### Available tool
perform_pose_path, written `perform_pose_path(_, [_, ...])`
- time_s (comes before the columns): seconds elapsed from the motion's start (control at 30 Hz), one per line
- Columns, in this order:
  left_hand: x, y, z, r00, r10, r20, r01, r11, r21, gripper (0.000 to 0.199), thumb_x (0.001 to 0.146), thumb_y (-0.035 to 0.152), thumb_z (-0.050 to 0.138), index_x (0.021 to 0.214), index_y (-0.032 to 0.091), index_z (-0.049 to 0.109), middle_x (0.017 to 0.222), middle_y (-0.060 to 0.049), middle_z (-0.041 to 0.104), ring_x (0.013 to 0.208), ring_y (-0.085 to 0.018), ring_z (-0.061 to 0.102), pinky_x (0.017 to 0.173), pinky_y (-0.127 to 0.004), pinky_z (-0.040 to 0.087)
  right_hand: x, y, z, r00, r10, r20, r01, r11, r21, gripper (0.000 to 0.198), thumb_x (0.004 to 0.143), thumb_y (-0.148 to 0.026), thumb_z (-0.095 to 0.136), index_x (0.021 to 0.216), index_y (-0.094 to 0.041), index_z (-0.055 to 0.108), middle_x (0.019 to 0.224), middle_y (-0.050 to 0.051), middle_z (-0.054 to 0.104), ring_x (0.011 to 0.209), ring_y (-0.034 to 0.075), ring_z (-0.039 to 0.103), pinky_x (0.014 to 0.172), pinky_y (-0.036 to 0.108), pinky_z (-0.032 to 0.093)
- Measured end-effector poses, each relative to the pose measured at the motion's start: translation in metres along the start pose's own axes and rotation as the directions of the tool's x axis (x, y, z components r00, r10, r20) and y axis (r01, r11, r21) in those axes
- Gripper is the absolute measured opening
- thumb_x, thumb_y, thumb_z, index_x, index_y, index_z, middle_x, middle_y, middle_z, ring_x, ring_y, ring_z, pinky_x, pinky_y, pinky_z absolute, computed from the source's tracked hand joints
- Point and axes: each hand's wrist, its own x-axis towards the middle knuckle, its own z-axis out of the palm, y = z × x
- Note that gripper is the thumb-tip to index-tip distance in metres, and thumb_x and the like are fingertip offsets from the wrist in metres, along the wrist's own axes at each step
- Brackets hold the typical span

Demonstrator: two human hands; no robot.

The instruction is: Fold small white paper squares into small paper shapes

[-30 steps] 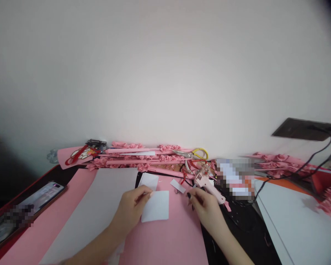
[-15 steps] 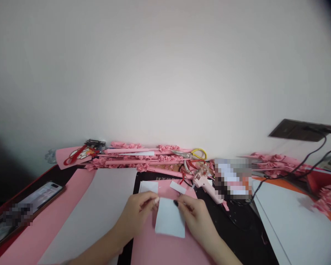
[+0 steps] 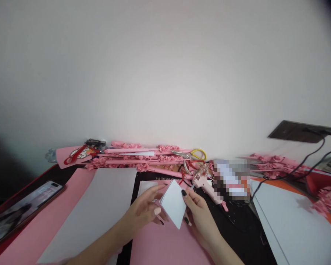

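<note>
A small stack of square paper (image 3: 174, 203), white on top, is turned like a diamond over the pink sheet (image 3: 154, 246). My right hand (image 3: 200, 215) is closed on its right side, thumb on top and fingers partly behind. At its left corner my left hand (image 3: 143, 209) is open, with thumb and fingers spread around that corner; whether they touch the paper I cannot tell. A pink glue gun (image 3: 208, 187) lies just beyond my right hand.
Pink paper flowers on stems (image 3: 154, 162) line the wall, with yellow-handled scissors (image 3: 194, 154) on them. A phone (image 3: 24, 209) and large white sheet (image 3: 93, 206) lie left. White sheets (image 3: 298, 217) lie right, near black cables (image 3: 300, 163).
The white paper has turned from square-on to a diamond. My left fingers have let go of its top edge and spread apart. My right hand still holds it.
</note>
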Motion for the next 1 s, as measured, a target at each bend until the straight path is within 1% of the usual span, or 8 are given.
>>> perform_pose_path(0.07, [-0.001,0.004,0.001,1.0,0.002,-0.015,-0.002,1.0,-0.004,0.052,0.077,0.039,0.058,0.124,0.029,0.038,0.115,-0.009,0.052,0.078,-0.021,0.063,0.068,-0.035,0.052,0.0,0.002,0.0,1.0,0.012,0.028,-0.013,0.999,0.044,0.028,0.083,-0.037,0.054,0.068,-0.014,0.051,0.049,-0.007,0.037,0.036,0.002,0.024,0.033,0.015,0.017])
perform_pose_path(0.2, [-0.002,0.012,0.006,0.999,-0.01,-0.039,0.01,1.0,0.002,0.048,0.077,0.039,0.056,0.121,0.028,0.043,0.114,-0.008,0.054,0.078,-0.02,0.062,0.068,-0.034,0.052,0.0,0.005,0.001,0.998,0.027,0.064,-0.031,0.998,0.063,0.029,0.084,-0.037,0.053,0.066,-0.014,0.05,0.048,-0.007,0.038,0.036,0.002,0.025,0.034,0.015,0.018])
perform_pose_path(0.37, [-0.003,0.012,0.007,0.998,-0.038,-0.056,0.038,0.999,0.004,0.047,0.077,0.039,0.056,0.121,0.027,0.045,0.113,-0.008,0.054,0.078,-0.02,0.062,0.068,-0.034,0.052,-0.001,0.004,0.001,0.997,0.037,0.061,-0.041,0.997,0.07,0.029,0.083,-0.037,0.055,0.066,-0.014,0.05,0.049,-0.007,0.037,0.037,0.002,0.025,0.034,0.015,0.019])
perform_pose_path(0.57, [-0.004,0.01,0.006,0.998,-0.012,-0.054,0.012,1.0,0.002,0.051,0.074,0.044,0.059,0.12,0.026,0.046,0.109,-0.008,0.056,0.076,-0.019,0.062,0.066,-0.032,0.052,-0.001,0.005,0.0,0.997,0.05,0.067,-0.057,0.993,0.102,0.028,0.083,-0.036,0.055,0.066,-0.014,0.051,0.049,-0.007,0.037,0.038,0.002,0.025,0.034,0.015,0.018])
perform_pose_path(0.8, [-0.005,0.009,0.005,1.0,0.018,-0.017,-0.018,1.0,-0.001,0.047,0.077,0.038,0.057,0.121,0.027,0.044,0.107,-0.007,0.056,0.077,-0.02,0.063,0.067,-0.032,0.051,-0.001,0.002,0.001,0.997,0.059,0.055,-0.065,0.992,0.105,0.027,0.082,-0.037,0.056,0.068,-0.014,0.053,0.048,-0.006,0.039,0.037,0.003,0.027,0.034,0.015,0.021])
perform_pose_path(1.0, [-0.005,0.006,0.007,0.999,0.034,-0.027,-0.033,0.999,0.035,0.047,0.077,0.037,0.057,0.121,0.027,0.043,0.107,-0.007,0.056,0.077,-0.019,0.062,0.067,-0.031,0.05,-0.001,0.001,0.001,0.997,0.068,0.038,-0.071,0.993,0.099,0.029,0.079,-0.039,0.059,0.067,-0.013,0.053,0.048,-0.006,0.039,0.037,0.003,0.027,0.033,0.014,0.022])
